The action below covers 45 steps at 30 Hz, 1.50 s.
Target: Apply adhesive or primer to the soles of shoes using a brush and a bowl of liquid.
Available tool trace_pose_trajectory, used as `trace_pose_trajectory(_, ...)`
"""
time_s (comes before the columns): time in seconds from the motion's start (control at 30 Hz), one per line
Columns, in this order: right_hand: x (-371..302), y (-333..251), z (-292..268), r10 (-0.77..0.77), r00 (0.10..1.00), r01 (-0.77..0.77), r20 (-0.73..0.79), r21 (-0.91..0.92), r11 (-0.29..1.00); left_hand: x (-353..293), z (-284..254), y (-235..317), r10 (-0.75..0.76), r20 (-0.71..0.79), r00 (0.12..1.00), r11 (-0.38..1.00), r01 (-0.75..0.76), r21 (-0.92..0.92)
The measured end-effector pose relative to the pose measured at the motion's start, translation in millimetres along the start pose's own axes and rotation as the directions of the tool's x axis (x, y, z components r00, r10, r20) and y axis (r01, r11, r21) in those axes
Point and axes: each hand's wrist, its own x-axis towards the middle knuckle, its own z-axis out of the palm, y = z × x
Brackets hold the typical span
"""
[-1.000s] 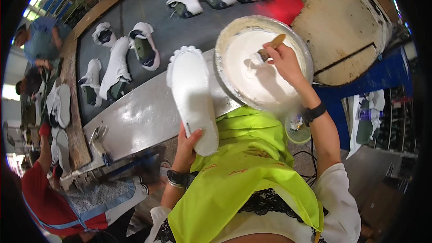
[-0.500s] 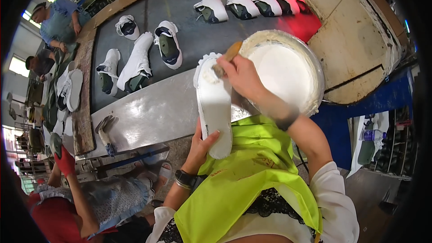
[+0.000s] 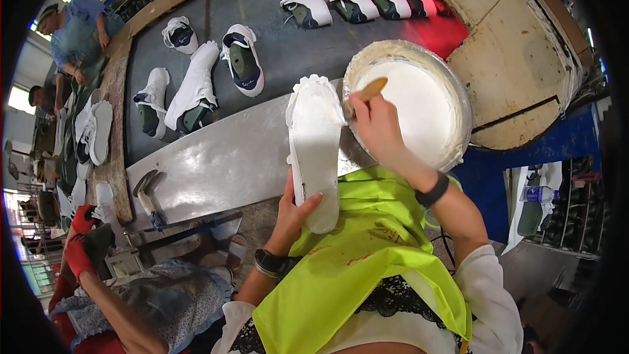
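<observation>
My left hand [image 3: 293,213] grips the heel end of a white shoe upper [image 3: 314,147], held with its underside facing up and its gathered toe edge pointing away from me. Wet white paste shines over the toe half of that underside. In my right hand [image 3: 380,130] is a brush [image 3: 373,89] with a wooden handle. Its bristle end touches or nearly touches the right edge of the shoe's forefoot; my fingers partly hide it. Just beyond my right hand stands a round metal bowl [image 3: 462,92] holding smooth white paste [image 3: 419,101], with dried paste crusted around its rim.
White shoes [image 3: 241,59] on dark green lasts stand on the dark tabletop, several more in a row [image 3: 354,0] at the back, some under red light. A hook-shaped tool [image 3: 149,196] lies on the metal ledge [image 3: 216,170]. At left, a co-worker in red gloves [image 3: 78,252] handles a dark green piece.
The brush has moved from the middle of the toe to its right edge, and wet paste now covers more of the underside. My left hand keeps its grip on the shoe upper.
</observation>
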Motion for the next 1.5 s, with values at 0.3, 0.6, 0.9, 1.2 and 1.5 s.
trace_pose_trajectory(0.3,30,-40,25,-0.095,0.995,0.097,-0.019,0.116,0.989,-2,3,-3,0.105,-0.011,0.994,0.98,-0.102,0.171)
trace_pose_trajectory(0.6,19,-43,35,-0.027,0.989,0.013,0.143,0.095,0.995,-3,3,-6,0.162,-0.023,0.986,0.974,-0.156,0.164)
trace_pose_trajectory(0.9,-2,-33,15,-0.076,0.996,0.079,0.043,-0.068,0.995,-7,-4,-3,0.142,-0.009,0.99,0.989,-0.142,0.036)
trace_pose_trajectory(1.2,25,-24,21,-0.099,0.995,0.1,-0.016,0.173,0.98,-17,-27,0,-0.031,0.06,0.998,0.993,0.038,-0.115)
trace_pose_trajectory(1.5,-5,-52,6,-0.027,0.998,0.01,0.051,0.313,0.95,-27,-54,-2,-0.044,0.054,0.998,0.981,0.053,-0.188)
